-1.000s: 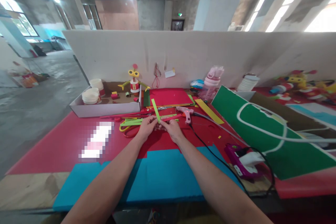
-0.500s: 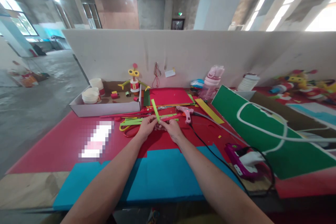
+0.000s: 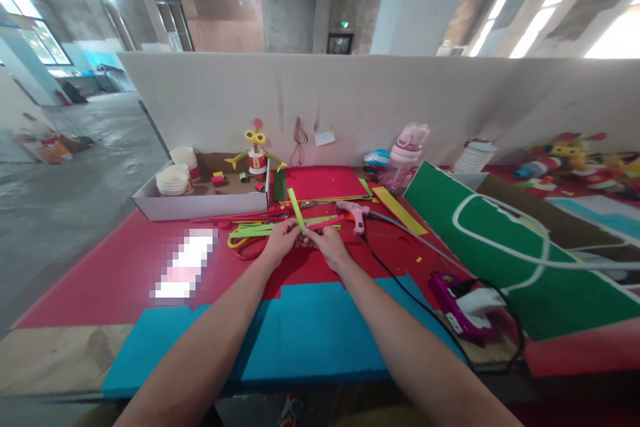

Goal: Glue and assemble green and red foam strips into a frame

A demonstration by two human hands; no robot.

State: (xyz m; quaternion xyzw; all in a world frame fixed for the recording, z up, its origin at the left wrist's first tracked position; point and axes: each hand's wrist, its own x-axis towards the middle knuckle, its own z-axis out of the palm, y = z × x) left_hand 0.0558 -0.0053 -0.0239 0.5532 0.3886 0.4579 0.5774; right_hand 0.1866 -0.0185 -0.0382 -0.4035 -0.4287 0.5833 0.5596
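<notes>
Both hands meet over the red table covering, near its middle. My left hand is closed on a light green strip that sticks up between the hands. My right hand pinches a red strip that points up to the right, its inner end meeting the green one at the fingertips. More green strips and scissors with red and yellow handles lie left of my left hand. A pink glue gun rests just beyond my right hand.
A white-walled box with paper cups and a small robot figure stands back left. Blue sheets cover the front edge. At right are a purple power strip, cables, a green board and a pink bottle.
</notes>
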